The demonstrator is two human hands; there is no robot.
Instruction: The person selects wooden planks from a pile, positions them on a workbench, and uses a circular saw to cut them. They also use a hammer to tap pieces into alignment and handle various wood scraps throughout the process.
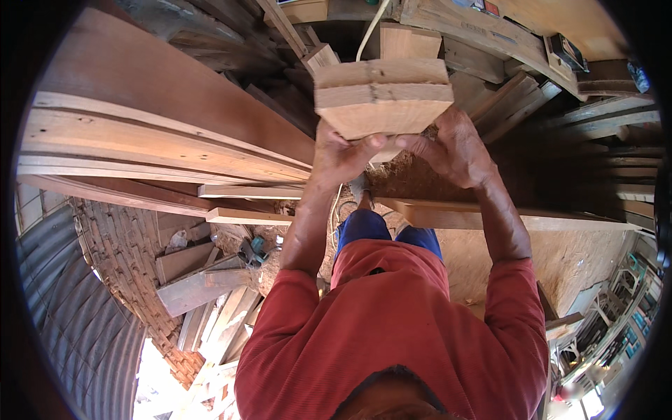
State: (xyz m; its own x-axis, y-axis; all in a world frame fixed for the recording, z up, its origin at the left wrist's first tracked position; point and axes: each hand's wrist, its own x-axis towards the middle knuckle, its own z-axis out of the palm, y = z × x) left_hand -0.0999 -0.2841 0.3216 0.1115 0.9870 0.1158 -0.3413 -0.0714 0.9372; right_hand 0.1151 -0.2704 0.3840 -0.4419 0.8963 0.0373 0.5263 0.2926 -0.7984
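- Red long-bodied shirt (392, 308) and blue shorts (364, 227): worn by the person.
- Left hand (341, 155): clamped on the left side of a thick, pale-brown wooden piece (385, 112), thumb at its near edge.
- Right hand (451, 148): clamped on the right side of the same wooden piece, thumbs pointing toward each other; fingers largely hidden.
- Wooden piece: raised in front of the person, a line crossing its face.
- Long, flat, brown wooden planks (175, 91): left, edges facing the person.
- Long, pale-brown wooden board (518, 217): right, beyond the shorts.
- Pale, squared wooden block (411, 42): farther off, behind the wooden piece.
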